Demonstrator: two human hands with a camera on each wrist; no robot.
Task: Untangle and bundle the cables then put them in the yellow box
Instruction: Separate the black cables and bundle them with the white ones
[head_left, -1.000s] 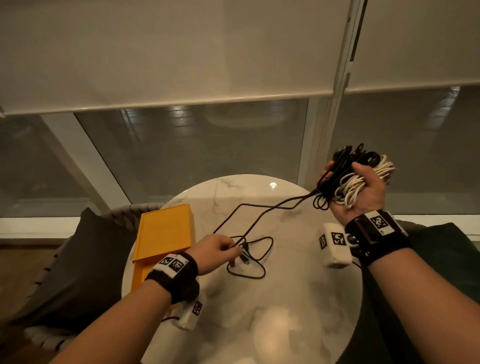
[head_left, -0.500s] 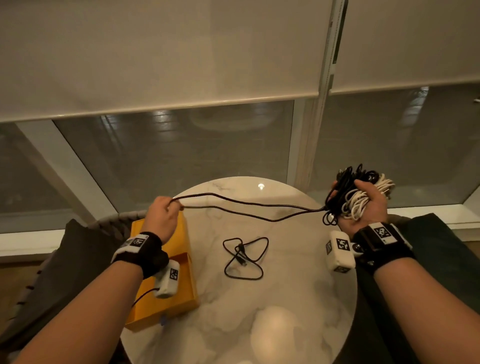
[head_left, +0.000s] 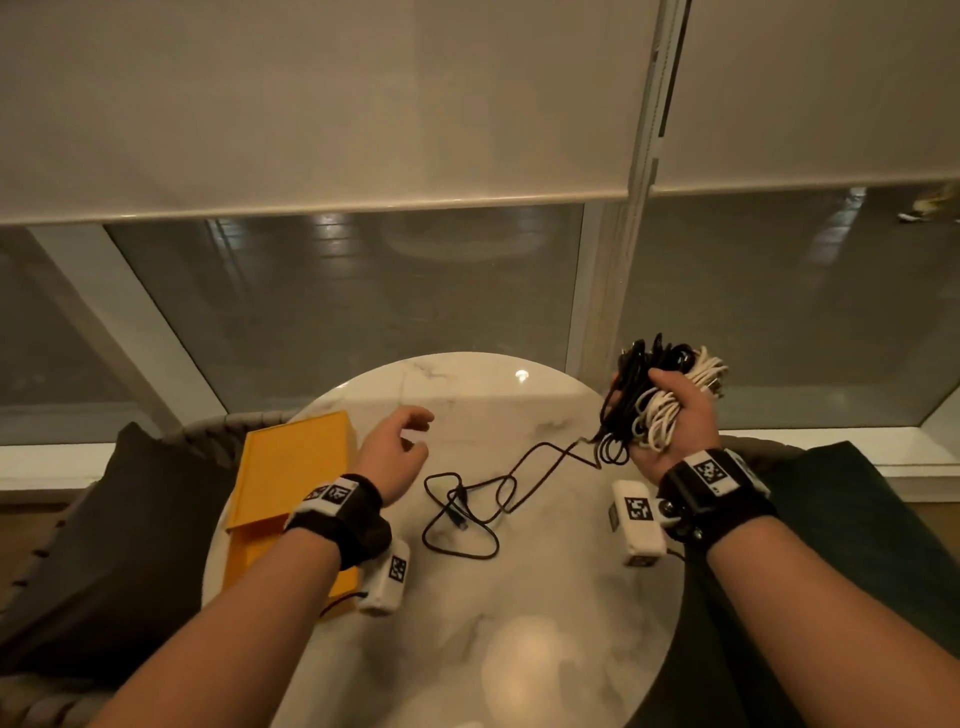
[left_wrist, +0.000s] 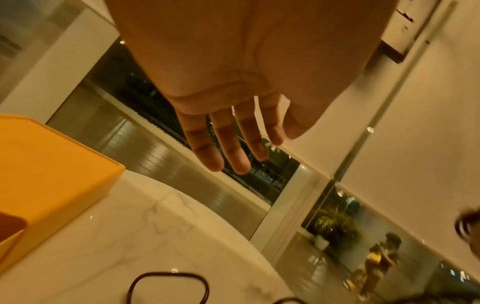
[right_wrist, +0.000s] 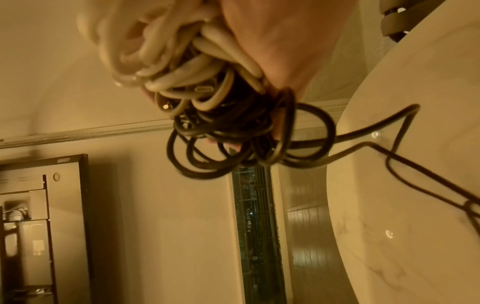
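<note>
My right hand (head_left: 670, 410) grips a tangled bundle of black and white cables (head_left: 649, 395) above the table's right edge; in the right wrist view the cable bundle (right_wrist: 221, 115) fills my fist. From it a loose black cable (head_left: 467, 499) trails down and lies in loops on the marble table (head_left: 519, 623). My left hand (head_left: 400, 447) hovers with relaxed, spread fingers (left_wrist: 223, 148) over the table, holding nothing, just right of the yellow box (head_left: 291, 467). The yellow box (left_wrist: 46, 168) lies at the table's left edge.
The round table stands against a large window with lowered blinds (head_left: 311, 104). Dark cushioned chairs (head_left: 104, 519) flank the table on the left and right (head_left: 857, 519). The loose cable's plug end (head_left: 460, 512) rests near the table's middle.
My left hand let go of the black cable it had stretched out to the left and moved back right. The cable dropped onto the table in loops. My right hand kept its bundle.
</note>
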